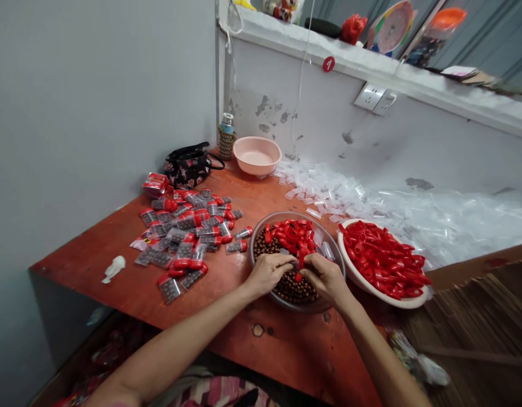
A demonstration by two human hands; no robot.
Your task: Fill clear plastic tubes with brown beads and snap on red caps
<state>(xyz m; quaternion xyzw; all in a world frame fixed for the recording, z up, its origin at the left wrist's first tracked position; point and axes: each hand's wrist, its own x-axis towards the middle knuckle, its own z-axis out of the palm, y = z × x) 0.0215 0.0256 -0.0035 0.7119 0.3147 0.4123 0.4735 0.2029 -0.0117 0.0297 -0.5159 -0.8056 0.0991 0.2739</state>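
Observation:
Both my hands are over a grey bowl point(256, 263) that holds brown round beads point(297, 291), red plastic caps point(288, 233) and a few clear plastic sleeves point(327, 250). My left hand point(267, 274) is closed in a pinch at the bowl's middle; a small dark piece shows at its fingertips, too hidden to name. Close beside it, my right hand point(329, 278) pinches a red plastic cap point(301, 261). The fingertips of the two hands nearly meet. Left of the bowl lies a pile of clear packs with red caps point(187, 250), filled with dark beads.
To the right, a white basin point(349, 270) is heaped with red caps. Clear sleeves point(396, 217) spread along the wall. A pink basin point(256, 155), a bottle point(227, 124) and a black flowered bag point(187, 169) stand at the back. Cardboard point(477, 328) is at lower right.

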